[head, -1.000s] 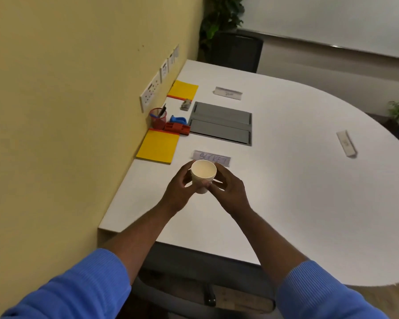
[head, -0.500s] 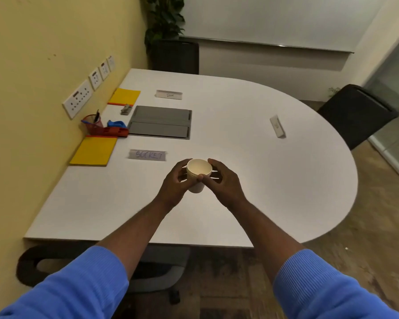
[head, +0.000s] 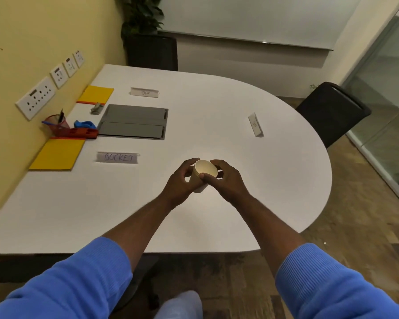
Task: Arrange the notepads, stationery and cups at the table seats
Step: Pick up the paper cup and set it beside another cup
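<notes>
A pale paper cup [head: 203,173] is held tilted above the white table [head: 240,192], gripped from both sides by my left hand [head: 181,180] and my right hand [head: 226,179]. Its lower part is hidden by my fingers. Two yellow notepads lie by the wall, one near [head: 59,154] and one farther back [head: 96,95]. A red pen holder [head: 60,124] with pens stands between them, beside a red stationery tray [head: 83,132]. Name cards mark seats: one reading SOCKET [head: 117,157], one at the back [head: 144,92], one on the right [head: 255,124].
A grey flap cover [head: 134,122] is set into the table's middle. Wall sockets [head: 36,97] line the yellow wall. One black chair [head: 332,111] stands at the right, another [head: 152,52] at the far end near a plant. A wooden floor lies to the right.
The view has swung right and pulled back from the wall. The cup, still in both hands, has tipped from upright to tilted and sits farther from the SOCKET card.
</notes>
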A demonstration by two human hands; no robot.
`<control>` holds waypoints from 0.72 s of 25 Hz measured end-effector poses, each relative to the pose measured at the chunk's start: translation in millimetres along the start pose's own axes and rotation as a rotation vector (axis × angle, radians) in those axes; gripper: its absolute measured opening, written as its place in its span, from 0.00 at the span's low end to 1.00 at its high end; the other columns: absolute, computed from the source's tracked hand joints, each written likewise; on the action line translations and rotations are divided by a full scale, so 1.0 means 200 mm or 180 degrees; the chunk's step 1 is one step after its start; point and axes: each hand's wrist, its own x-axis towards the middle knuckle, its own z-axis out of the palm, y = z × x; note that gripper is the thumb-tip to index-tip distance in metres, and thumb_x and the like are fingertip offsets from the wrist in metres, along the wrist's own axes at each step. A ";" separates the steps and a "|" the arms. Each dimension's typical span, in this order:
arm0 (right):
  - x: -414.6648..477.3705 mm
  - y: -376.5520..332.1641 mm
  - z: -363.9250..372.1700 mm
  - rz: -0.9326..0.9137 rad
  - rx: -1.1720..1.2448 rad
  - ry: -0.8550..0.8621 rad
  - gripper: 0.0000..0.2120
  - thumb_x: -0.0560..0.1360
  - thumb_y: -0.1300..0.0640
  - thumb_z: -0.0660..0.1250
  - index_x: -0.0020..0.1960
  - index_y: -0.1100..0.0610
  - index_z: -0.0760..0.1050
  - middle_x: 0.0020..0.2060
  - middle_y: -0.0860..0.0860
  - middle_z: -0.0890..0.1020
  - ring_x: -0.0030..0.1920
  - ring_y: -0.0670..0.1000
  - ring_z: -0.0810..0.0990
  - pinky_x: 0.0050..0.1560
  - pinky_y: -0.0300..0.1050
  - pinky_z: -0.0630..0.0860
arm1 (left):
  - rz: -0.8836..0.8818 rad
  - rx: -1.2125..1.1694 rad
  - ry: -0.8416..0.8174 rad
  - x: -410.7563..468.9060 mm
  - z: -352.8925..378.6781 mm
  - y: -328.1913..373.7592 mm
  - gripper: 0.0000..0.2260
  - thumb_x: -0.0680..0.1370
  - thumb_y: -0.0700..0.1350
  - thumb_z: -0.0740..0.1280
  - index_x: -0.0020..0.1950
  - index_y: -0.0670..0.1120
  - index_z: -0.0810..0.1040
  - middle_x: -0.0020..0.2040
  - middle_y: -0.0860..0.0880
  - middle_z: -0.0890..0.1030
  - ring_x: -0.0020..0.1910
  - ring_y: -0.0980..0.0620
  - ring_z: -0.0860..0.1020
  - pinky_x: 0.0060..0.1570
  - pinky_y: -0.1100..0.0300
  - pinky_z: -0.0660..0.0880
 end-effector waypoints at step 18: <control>0.99 0.25 0.02 -0.0265 -0.0730 -0.1011 0.29 0.68 0.41 0.77 0.65 0.52 0.76 0.58 0.46 0.80 0.57 0.49 0.79 0.55 0.47 0.79 | -0.0476 0.0117 0.0937 0.69 0.03 -0.24 0.27 0.73 0.50 0.77 0.70 0.54 0.73 0.61 0.56 0.80 0.60 0.60 0.78 0.48 0.68 0.77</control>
